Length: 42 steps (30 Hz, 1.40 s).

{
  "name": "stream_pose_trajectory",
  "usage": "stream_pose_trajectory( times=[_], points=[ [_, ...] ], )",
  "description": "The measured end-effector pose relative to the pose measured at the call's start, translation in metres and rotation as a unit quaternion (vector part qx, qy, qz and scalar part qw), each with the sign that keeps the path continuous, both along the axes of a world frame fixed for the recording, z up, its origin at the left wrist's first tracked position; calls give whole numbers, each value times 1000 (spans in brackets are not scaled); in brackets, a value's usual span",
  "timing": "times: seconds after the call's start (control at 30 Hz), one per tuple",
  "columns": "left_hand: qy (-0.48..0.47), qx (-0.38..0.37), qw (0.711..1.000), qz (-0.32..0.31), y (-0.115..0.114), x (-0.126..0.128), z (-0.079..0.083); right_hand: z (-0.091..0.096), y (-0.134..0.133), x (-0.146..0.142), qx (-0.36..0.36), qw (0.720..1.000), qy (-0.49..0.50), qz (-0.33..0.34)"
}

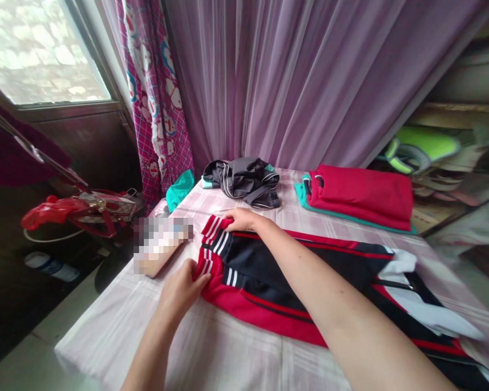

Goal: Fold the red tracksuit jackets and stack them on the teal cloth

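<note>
A red and black jacket (pixel 309 277) with white stripes lies spread across the table (pixel 212 353), which has a pale checked cloth. My left hand (pixel 183 288) pinches the jacket's striped hem at its near left corner. My right hand (pixel 241 219) grips the far corner of the same hem, fingers closed on the cloth. The white lining (pixel 415 304) shows at the right end of the jacket.
A crumpled dark garment (pixel 244 182) lies at the back of the table. A folded red and teal pile (pixel 358 195) sits at back right. A blurred flat object (pixel 158 247) lies left of the jacket. Purple curtains hang behind; a red bag (pixel 85 209) is at left.
</note>
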<state>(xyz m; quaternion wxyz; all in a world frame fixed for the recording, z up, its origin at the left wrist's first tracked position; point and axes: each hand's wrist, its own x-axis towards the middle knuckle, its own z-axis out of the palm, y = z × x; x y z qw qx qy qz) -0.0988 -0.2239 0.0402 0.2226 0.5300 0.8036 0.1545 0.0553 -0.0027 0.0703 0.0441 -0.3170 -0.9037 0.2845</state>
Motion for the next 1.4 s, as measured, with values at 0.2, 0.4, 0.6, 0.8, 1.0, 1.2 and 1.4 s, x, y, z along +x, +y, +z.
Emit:
stream_pose_trajectory(
  times=[0.2, 0.4, 0.6, 0.8, 1.0, 1.2, 1.4],
  points=[
    [-226, 173, 958, 21, -7, 27, 12, 13, 10, 53, -62, 988, 137, 21],
    [-131, 234, 961, -65, -1, 106, 39, 4, -1, 132, -177, 947, 243, -114],
    [41, 138, 960, -242, 12, 185, 31, -17, -45, 223, -326, 867, 227, -300],
    [97, 123, 932, -327, 11, 214, 22, -34, -68, 245, -357, 804, 330, -343],
    [88, 179, 913, -357, 12, 226, 33, -37, -58, 240, -162, 810, 422, -374],
    [0, 179, 882, -436, 25, 227, 33, -62, -59, 260, -25, 866, 209, -453],
    [126, 216, 890, -382, 59, 183, 24, -66, -61, 265, -15, 880, 158, -447]
  ],
)
